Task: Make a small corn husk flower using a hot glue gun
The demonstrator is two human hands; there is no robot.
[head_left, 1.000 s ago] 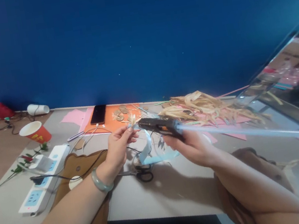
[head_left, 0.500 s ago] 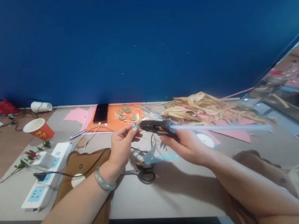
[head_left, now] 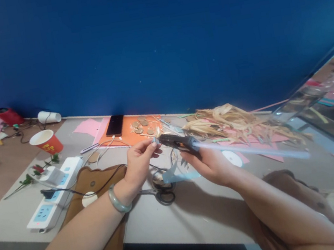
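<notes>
Left hand (head_left: 141, 159) is pinching one end of a small husk-like piece (head_left: 157, 132) above the tabletop (head_left: 154, 228) — likely keeping skin off the heat — while right hand (head_left: 213, 160) is gripping a black hot-glue gun (head_left: 176, 141), holding its front end right by the piece.

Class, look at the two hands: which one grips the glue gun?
The right hand grips the glue gun; the left hand, with a bangle on its wrist, pinches a small piece instead.
</notes>
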